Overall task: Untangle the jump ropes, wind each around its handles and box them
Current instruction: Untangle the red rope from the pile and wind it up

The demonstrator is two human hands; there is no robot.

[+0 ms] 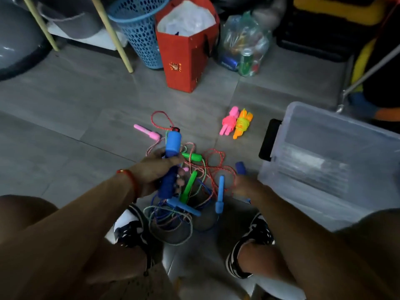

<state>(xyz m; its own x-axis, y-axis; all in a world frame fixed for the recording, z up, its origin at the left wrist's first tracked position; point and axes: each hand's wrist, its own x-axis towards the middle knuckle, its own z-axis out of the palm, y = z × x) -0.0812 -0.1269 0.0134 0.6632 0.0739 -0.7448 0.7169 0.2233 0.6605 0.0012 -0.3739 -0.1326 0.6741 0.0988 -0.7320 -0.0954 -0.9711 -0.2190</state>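
My left hand (pixel 159 169) grips a blue-handled jump rope (pixel 172 146) with dark blue cord wound around its lower part. My right hand (pixel 244 185) is blurred and pinches a blue cord beside a dark blue handle (pixel 240 167). Between my feet lies a tangle of ropes (pixel 190 191) with green handles (pixel 188 187), light blue handles (pixel 219 195) and a pink handle (pixel 147 132). Two wound ropes lie on the floor further out, one pink (pixel 229 121) and one orange-yellow (pixel 243 124). A clear plastic box (pixel 324 161) stands at my right.
At the back stand a red paper bag (pixel 186 50), a blue mesh basket (pixel 138 31) and a clear bag of bottles (pixel 244 44). Wooden legs (pixel 114 35) slant at the left. My shoes (pixel 129 226) flank the tangle on the grey tiled floor.
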